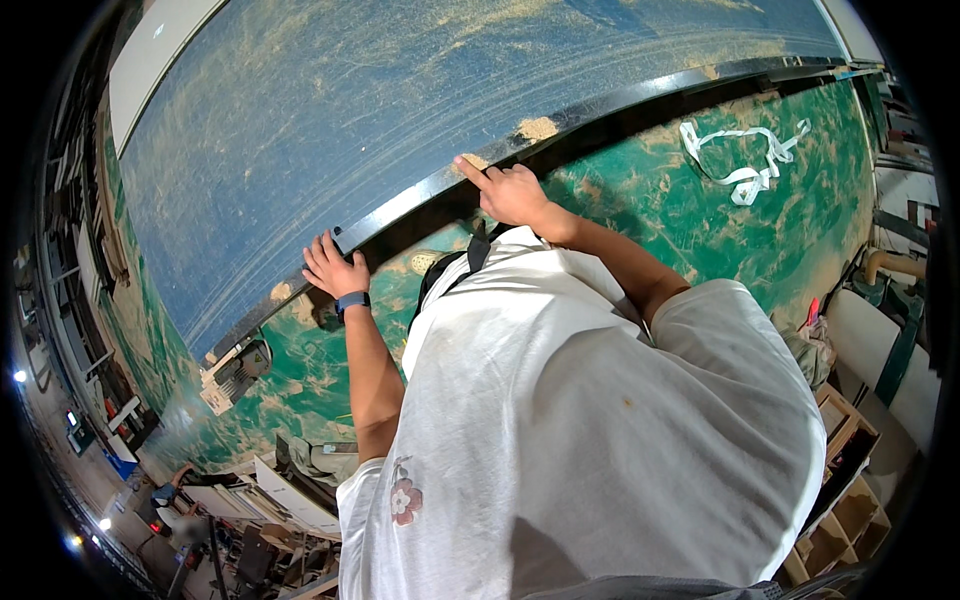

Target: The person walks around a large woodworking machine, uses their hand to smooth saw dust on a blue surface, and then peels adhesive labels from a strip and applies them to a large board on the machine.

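Observation:
A long metal rail point(405, 207) edges the wide blue-grey work surface point(330, 110), which is scratched and dusted with sawdust. On the rail's left part lies my left hand point(335, 267), open, its fingers spread; a dark watch point(352, 300) is on that wrist. Farther right, my right hand point(512, 194) rests by the rail with its index finger stretched out and the other fingers curled. That fingertip touches a small heap of sawdust point(474, 162). Another sawdust heap point(537, 128) sits on the rail to its right. Nothing shows in either hand.
Below the rail's left end is a grey motor-like unit point(236, 375). A tangled white strap point(748, 178) lies on the green, dusty floor point(640, 225). Wooden compartments point(850, 525) stand at the lower right. Stacked boards point(290, 495) and a distant person point(172, 495) are at the lower left.

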Demonstrator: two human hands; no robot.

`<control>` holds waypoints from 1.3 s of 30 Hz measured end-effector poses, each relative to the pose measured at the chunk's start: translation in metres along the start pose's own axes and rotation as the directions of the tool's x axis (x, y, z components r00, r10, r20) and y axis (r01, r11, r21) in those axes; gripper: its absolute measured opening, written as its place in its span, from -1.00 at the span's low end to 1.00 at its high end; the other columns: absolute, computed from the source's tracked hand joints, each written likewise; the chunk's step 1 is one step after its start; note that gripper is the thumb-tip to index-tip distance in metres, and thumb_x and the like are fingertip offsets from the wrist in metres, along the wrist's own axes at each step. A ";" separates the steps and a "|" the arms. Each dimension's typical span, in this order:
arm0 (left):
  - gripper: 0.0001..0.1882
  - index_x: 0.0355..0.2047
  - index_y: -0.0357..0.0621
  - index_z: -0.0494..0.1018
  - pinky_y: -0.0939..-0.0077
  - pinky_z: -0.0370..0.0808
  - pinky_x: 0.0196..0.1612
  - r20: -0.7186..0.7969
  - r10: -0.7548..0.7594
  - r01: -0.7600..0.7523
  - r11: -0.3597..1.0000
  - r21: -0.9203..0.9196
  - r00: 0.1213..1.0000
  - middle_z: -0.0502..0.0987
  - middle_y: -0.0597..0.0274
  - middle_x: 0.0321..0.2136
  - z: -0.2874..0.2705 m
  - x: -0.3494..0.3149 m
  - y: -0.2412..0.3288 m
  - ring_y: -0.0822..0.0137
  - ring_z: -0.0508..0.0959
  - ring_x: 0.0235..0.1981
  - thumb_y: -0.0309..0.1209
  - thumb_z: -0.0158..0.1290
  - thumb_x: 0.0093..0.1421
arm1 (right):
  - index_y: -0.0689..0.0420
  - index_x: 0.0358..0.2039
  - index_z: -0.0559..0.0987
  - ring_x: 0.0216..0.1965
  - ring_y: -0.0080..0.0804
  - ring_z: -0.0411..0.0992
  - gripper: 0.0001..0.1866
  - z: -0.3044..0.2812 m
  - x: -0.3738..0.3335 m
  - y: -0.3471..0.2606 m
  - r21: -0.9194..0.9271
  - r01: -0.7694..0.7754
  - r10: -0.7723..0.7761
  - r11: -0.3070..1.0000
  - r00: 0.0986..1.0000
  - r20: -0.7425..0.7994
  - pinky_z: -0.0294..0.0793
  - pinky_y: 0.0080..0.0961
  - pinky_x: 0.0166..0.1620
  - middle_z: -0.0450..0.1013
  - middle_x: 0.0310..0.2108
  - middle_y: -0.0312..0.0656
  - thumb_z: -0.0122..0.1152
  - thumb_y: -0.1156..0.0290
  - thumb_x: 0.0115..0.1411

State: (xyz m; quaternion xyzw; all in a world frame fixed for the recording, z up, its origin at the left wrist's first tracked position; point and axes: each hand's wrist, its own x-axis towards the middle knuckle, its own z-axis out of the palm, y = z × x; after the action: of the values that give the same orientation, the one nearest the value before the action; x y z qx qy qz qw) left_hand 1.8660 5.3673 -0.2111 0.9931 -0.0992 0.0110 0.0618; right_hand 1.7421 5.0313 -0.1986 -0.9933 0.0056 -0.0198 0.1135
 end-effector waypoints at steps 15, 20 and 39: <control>-0.21 0.24 0.15 0.26 -0.19 -0.15 0.36 -0.044 0.023 -0.024 1.000 -0.008 0.999 0.22 0.23 0.26 0.005 -0.001 -0.003 0.03 0.02 0.38 -0.31 0.27 -0.06 | -0.18 0.41 0.07 -0.58 -0.27 0.45 -0.14 0.001 -0.002 -0.005 0.014 0.041 -0.040 0.999 0.998 -0.049 0.37 -0.29 -0.40 0.46 -0.50 -0.19 0.16 0.31 0.09; -0.22 0.23 0.16 0.27 -0.19 -0.15 0.36 -0.053 0.025 -0.026 1.000 -0.016 0.998 0.22 0.23 0.26 0.006 -0.001 -0.005 0.04 0.02 0.38 -0.31 0.25 -0.06 | -0.16 0.42 0.04 -0.55 -0.24 0.47 -0.15 -0.005 -0.001 -0.009 0.012 0.062 -0.062 0.998 0.996 0.056 0.39 -0.24 -0.36 0.48 -0.47 -0.16 0.14 0.32 0.11; -0.24 0.24 0.17 0.26 -0.17 -0.17 0.37 -0.008 0.003 -0.003 1.000 -0.010 1.000 0.20 0.24 0.28 0.001 -0.001 -0.001 0.06 0.00 0.39 -0.30 0.25 -0.02 | 0.00 0.43 -0.07 -0.54 -0.19 0.49 -0.08 -0.004 -0.001 -0.010 0.024 0.073 -0.075 0.997 0.993 0.088 0.39 -0.24 -0.34 0.49 -0.42 -0.11 0.15 0.28 0.11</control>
State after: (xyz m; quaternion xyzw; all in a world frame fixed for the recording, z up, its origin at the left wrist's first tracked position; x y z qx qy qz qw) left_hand 1.8654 5.3688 -0.2126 0.9926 -0.1004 0.0146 0.0670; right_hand 1.7412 5.0400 -0.1926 -0.9915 -0.0364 0.0202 0.1230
